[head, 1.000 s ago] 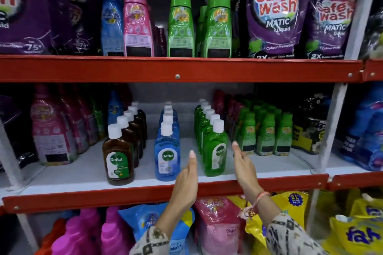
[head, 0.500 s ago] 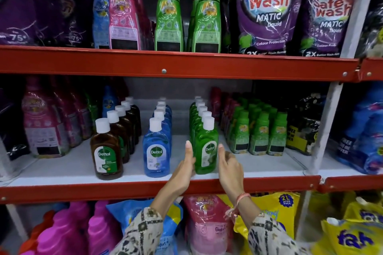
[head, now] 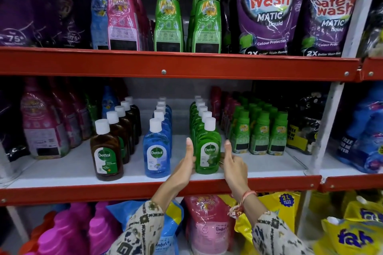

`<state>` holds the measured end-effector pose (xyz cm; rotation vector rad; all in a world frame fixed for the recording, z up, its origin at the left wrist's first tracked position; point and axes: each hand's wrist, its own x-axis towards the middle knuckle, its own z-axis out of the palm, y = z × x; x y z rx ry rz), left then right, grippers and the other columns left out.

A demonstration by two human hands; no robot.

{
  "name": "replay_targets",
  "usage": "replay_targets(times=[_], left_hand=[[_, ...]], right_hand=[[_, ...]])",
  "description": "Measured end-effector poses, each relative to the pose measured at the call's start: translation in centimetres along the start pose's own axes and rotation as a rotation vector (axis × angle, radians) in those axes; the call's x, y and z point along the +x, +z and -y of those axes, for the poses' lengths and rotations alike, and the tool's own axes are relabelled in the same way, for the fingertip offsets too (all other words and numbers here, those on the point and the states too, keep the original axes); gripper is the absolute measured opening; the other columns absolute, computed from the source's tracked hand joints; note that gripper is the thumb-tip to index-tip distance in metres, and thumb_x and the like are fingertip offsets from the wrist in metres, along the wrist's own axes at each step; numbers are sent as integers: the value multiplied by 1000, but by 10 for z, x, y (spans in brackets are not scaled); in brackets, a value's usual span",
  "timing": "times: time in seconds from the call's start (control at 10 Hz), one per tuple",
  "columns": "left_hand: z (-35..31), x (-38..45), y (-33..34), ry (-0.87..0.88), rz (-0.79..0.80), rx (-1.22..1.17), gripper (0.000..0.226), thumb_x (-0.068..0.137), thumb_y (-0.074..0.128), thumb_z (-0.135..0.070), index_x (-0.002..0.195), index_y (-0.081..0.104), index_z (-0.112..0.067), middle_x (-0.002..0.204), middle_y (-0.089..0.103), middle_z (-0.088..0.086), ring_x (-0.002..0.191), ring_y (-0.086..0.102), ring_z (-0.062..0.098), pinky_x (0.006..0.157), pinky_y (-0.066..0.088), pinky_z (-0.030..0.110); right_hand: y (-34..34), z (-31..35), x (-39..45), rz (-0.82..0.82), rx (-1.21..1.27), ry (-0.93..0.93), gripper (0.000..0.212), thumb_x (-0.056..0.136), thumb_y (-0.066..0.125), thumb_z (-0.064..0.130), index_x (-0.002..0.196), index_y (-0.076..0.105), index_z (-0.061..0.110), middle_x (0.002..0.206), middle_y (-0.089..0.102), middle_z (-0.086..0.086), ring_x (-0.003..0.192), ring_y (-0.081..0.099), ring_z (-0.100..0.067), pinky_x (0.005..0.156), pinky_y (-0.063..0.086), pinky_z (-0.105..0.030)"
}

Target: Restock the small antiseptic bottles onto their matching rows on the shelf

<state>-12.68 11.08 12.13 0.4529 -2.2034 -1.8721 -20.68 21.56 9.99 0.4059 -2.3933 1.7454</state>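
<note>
I've got L hand [head: 187,163] at 9 o'clock & R hand [head: 233,163] at 3 cupping the front green bottle [head: 207,151], thumbs up, prob. to square it w/ its row.

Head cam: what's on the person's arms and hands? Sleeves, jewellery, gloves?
Both hands are bare, no gloves. The left hand and right hand come out of long cream sleeves printed with a dark olive and black geometric pattern. The right wrist wears tied pinkish-orange thread bands with loose ends. No rings visible.

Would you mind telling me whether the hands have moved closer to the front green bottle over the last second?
Yes. Both hands closed inward onto the front green bottle.
</note>
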Motion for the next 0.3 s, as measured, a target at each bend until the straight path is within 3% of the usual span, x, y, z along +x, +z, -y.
replay_targets(times=[0.1, 0.2, 0.3], left_hand=[[1, -1, -2, 5, 31, -2, 89, 86, -5, -67, 145, 39, -15, 147, 47, 11, 137, 43, 23, 108, 30, 27], [7, 5, -4, -9, 43, 27, 113, 64, 4, -90, 144, 41, -20, 147, 49, 6, 139, 40, 21, 120, 24, 34], [4, -7, -3, 28, 40, 73, 112, 61, 5, -94, 142, 44, -28, 144, 51, -1, 137, 41, 17, 122, 22, 43]], right_hand=[[1, 0, 0, -33, 3, -23, 68, 96, 29, 58, 43, 25, 15, 45, 35, -5, 50, 38, -23, 55, 28, -36], [4, -2, 1, -56, -19, -42, 68, 96, 29, 57, 43, 27, 15, 45, 39, -6, 52, 42, -24, 57, 31, -37], [6, -6, 3, -27, 7, -21, 71, 96, 33, 56, 48, 44, 6, 52, 55, -14, 61, 56, -30, 62, 44, -39]])
